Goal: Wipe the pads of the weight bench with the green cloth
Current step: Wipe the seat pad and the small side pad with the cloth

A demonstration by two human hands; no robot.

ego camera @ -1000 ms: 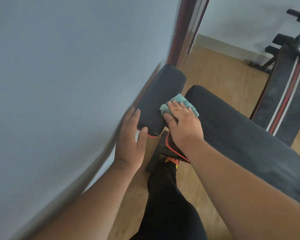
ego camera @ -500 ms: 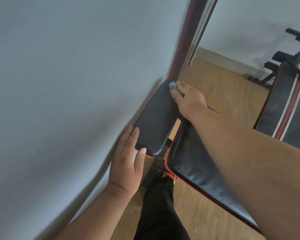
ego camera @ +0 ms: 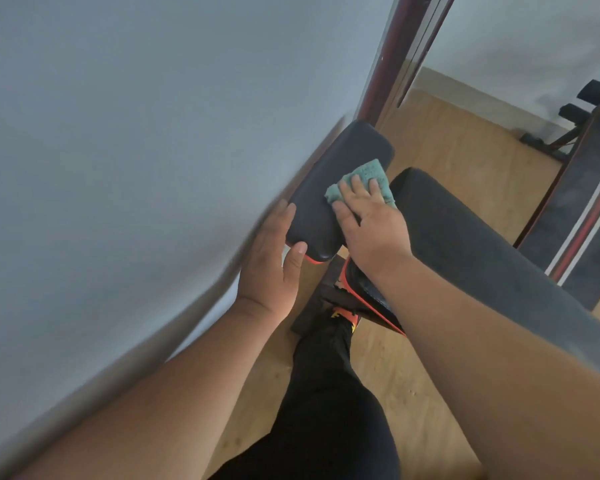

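The weight bench has a small black seat pad [ego camera: 340,174] with a red edge, lying next to the wall, and a long black back pad [ego camera: 499,258] to its right. My right hand [ego camera: 371,223] presses the green cloth [ego camera: 371,174] flat on the right side of the small pad. The cloth sticks out past my fingertips. My left hand [ego camera: 274,265] grips the near left corner of the small pad, thumb on top.
A grey wall [ego camera: 136,168] runs close along the left. A dark red door frame [ego camera: 385,64] stands behind the small pad. A second bench [ego camera: 582,216] with red and white stripes is at the right on the wooden floor [ego camera: 465,140]. My black trouser leg [ego camera: 329,393] is below.
My right hand has drawn the cloth back from the far end of the small pad toward its middle. My left hand keeps its hold on the near corner.
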